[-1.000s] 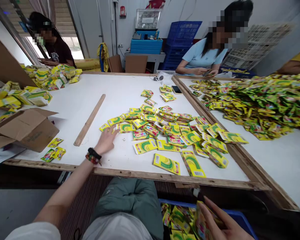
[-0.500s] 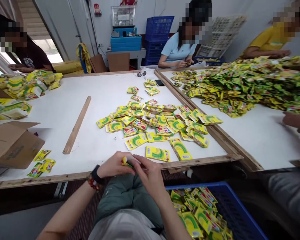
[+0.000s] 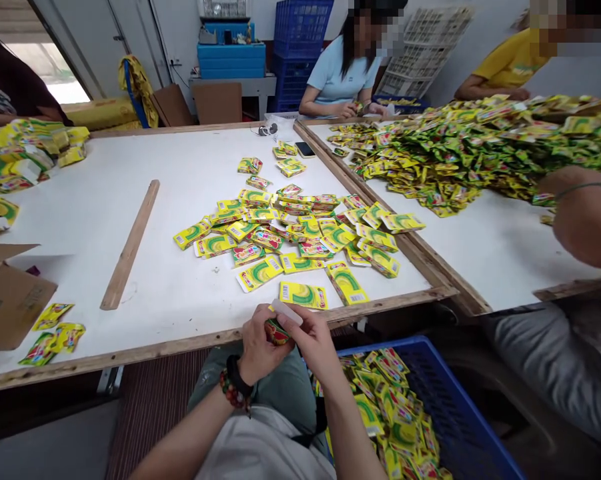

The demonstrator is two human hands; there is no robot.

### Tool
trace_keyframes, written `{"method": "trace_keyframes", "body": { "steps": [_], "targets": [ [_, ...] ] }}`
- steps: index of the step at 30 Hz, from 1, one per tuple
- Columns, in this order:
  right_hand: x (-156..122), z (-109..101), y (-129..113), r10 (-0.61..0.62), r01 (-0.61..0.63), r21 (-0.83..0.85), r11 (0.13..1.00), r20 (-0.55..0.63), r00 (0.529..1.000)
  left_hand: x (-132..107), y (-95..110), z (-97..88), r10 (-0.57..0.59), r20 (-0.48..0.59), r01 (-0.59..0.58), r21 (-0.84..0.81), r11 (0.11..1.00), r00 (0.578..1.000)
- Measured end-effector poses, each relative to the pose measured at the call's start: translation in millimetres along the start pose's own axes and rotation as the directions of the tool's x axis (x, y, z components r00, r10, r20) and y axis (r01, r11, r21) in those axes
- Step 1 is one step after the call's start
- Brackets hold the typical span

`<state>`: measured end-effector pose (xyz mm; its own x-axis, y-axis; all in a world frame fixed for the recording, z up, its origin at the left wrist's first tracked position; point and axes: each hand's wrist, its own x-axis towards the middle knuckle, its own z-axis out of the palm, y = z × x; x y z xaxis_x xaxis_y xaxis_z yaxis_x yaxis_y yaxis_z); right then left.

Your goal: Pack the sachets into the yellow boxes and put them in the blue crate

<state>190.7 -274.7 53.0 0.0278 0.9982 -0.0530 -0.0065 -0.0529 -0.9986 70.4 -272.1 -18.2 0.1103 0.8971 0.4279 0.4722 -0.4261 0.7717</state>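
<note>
My left hand and my right hand meet just past the table's near edge, above my lap. Between them they grip a small printed packet in red, green and yellow, and a white strip sticks up from it. My fingers hide most of the packet. A loose spread of yellow packets lies on the white table just ahead of my hands. The closest one is a short way beyond my right hand and apart from it.
A blue crate of packets stands below right of my hands. A second table holds a large heap of packets, with a co-worker's forearm beside it. A wooden strip and a cardboard box lie left.
My left hand has left the table top and joined my right hand near my lap. The white strip now shows on the held packet. The view has turned, shifting the scene up and left.
</note>
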Motion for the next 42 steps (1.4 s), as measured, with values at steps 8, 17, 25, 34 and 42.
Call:
{"method": "trace_keyframes", "body": {
  "steps": [8,17,25,34,42],
  "targets": [
    [-10,11,3,-0.237,0.234,-0.221,0.947,0.013,0.971,8,4,-8.3,-0.041,0.197,0.035,0.034,0.999,0.980],
    [-5,10,2,-0.240,0.228,-0.346,0.910,0.011,0.971,8,3,-4.3,-0.140,0.234,0.123,0.084,0.989,0.962],
    [-23,-6,9,-0.317,0.274,-0.473,0.837,-0.013,0.948,35,9,-29.1,0.074,0.467,-0.072,-0.021,0.997,0.881],
    [-46,-72,16,-0.232,0.065,-0.826,0.560,-0.081,0.969,123,-24,-36.4,-0.244,0.520,-0.114,0.563,0.819,0.819],
    [18,-8,27,-0.444,0.393,-0.702,0.594,0.121,0.888,99,18,-71.9,-0.077,0.565,-0.131,0.318,0.939,0.821]
  ]
}}
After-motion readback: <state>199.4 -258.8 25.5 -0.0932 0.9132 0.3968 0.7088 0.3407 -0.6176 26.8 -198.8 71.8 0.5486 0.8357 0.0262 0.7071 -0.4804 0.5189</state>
